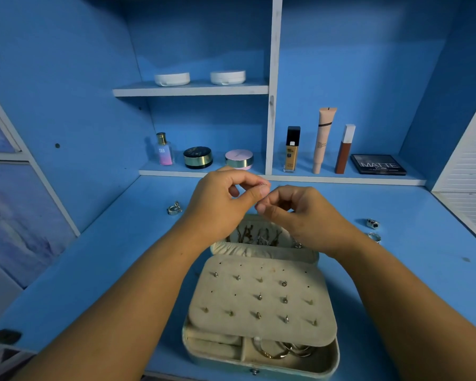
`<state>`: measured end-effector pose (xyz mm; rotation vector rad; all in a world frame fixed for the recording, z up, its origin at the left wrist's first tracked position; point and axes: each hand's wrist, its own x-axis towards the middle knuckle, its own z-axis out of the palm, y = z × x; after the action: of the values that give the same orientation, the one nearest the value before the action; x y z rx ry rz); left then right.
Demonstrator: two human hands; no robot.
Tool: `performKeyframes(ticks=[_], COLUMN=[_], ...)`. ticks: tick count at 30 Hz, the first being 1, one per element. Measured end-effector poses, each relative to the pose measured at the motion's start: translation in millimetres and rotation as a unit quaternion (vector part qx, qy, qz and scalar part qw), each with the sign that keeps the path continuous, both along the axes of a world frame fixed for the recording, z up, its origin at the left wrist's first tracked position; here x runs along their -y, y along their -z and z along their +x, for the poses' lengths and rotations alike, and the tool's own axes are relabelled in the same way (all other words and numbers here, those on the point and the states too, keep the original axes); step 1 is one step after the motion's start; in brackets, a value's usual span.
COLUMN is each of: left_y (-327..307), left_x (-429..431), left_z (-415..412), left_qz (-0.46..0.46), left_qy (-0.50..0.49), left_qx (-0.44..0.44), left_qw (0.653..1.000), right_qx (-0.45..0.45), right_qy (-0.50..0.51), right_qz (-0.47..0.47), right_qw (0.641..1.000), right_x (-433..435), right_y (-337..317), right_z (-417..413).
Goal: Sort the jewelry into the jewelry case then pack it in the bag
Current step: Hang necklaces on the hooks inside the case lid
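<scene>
Blue surface (121,257) beneath cosmetics shelves (190,90).

Jewelry case (286,373): open, near centre. Stud panel (261,295) largely filled; chains (259,235) in the far lid pocket; bangles (283,350) in the near right compartment.

Left hand (220,202) and right hand (297,213): meeting above the case, both pinching one small silvery piece (264,188), kind not discernible.

Outstanding: clip ring (174,209) far left, dark-faced ring (373,223) and plain ring (374,237) right, all loose on the surface. Bag not in view, so packing probably not begun.

Both forearms (138,284) are bare as far as I can see them. The left hand (220,204) and the right hand (305,215) are bare too, and the thumbs (254,196) have short, plain nails (264,191)
</scene>
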<state>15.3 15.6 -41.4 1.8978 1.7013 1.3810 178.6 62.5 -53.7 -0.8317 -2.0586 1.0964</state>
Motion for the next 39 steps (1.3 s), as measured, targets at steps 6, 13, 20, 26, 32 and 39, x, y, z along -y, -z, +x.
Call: performKeyframes(ticks=[6, 13, 20, 26, 32, 39], left_y=[6.0, 21.8, 22.4, 29.8, 30.5, 28.7], left_x=[0.9, 3.2, 0.6, 3.0, 6.9, 8.6], left_z=[-3.8, -1.3, -1.6, -6.0, -13.1, -4.5], left_qz=[-0.123, -0.201, -0.134, -0.113, -0.125, -0.153], left_qy=[0.002, 0.082, 0.042, 0.014, 0.002, 0.035], left_qx=[0.102, 0.094, 0.030, -0.043, -0.099, 0.009], left_qw=[0.987, 0.972, 0.990, 0.993, 0.987, 0.987], right_qx=[-0.058, -0.110, -0.103, -0.119, -0.115, -0.132], right_qy=[0.012, 0.024, 0.029, 0.041, 0.044, 0.025], right_qz=[-0.043, -0.054, -0.016, 0.003, 0.000, -0.014], right_qw=[0.997, 0.992, 0.994, 0.992, 0.992, 0.991], right_x=[-1.5, 0.0, 1.3, 3.5, 4.2, 6.9], right_y=[-0.3, -3.4, -4.0, -5.3, -4.1, 0.9], right_z=[-0.7, -1.1, -1.7, -4.7, -6.7, -12.3])
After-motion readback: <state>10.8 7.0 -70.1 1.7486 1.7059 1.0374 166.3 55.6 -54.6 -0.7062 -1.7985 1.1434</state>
